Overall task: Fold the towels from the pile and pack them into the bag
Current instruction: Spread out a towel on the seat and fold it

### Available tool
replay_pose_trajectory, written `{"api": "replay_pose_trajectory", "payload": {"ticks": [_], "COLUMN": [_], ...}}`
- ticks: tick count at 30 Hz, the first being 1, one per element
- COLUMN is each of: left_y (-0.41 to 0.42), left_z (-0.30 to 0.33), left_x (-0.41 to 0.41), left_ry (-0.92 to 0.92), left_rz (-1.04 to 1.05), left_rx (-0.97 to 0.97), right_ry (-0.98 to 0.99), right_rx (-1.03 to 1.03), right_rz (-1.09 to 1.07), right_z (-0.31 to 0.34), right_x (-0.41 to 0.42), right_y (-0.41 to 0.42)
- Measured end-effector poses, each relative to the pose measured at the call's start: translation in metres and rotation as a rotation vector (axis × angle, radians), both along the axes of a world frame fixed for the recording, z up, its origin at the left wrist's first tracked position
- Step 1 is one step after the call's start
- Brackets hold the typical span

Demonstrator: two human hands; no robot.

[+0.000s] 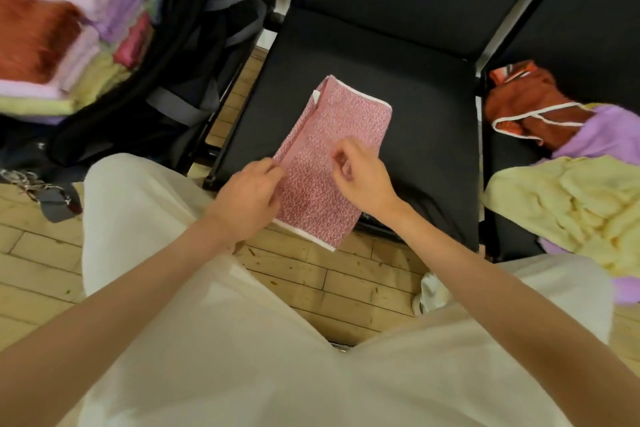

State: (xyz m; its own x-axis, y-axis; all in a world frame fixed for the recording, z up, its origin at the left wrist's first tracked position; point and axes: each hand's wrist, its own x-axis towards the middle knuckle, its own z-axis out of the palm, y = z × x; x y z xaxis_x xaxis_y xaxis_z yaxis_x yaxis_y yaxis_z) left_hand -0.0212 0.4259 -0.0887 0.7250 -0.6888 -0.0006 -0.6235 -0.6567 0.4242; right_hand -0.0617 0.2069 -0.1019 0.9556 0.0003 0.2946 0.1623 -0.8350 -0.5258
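Your left hand (247, 199) pinches the pink towel's (332, 163) folded edge; your right hand (360, 173) hovers above it, fingers curled, gripping nothing.

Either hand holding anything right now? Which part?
Left hand pinches the pink patterned towel at its folded left edge. Right hand is curled over the towel's middle; whether it grips cannot be told.

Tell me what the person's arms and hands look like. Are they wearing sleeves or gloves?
No gloves and no sleeves show. Both forearms are bare from the bottom edge of the picture up to the wrists. The left hand and right hand are bare too, with no rings, watch or bracelets visible. Below the arms you can see loose cream-white clothing.
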Motion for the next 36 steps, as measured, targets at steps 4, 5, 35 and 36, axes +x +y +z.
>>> {"api": "replay_pose_trajectory", "payload": {"ticks": [4,5,35,36], "left_y": [-0.003,-0.003,-0.04,-0.045], "left_z": [-0.002,-0.004,0.041,0.046], "left_x": [0.003,0.005,-0.016,-0.015], "left_ry": [0.032,0.046,0.376,0.455], "left_rz": [-0.16,-0.169,-0.032,-0.001], "left_rx": [0.051,0.074,-0.151,-0.217], "right_ry": [-0.026,0.0,0.062,0.029], "right_rx": [-0.318,-0.367,0.55,0.574], "right_rz": [0.279,0.343,-0.272,-0.307], "right_z": [0.001,-0.003,0.015,0.017], "right_x": [-0.058,-0.067,-0.1,-0.1], "right_y": [0.0,0.0,-0.04,-0.043]}}
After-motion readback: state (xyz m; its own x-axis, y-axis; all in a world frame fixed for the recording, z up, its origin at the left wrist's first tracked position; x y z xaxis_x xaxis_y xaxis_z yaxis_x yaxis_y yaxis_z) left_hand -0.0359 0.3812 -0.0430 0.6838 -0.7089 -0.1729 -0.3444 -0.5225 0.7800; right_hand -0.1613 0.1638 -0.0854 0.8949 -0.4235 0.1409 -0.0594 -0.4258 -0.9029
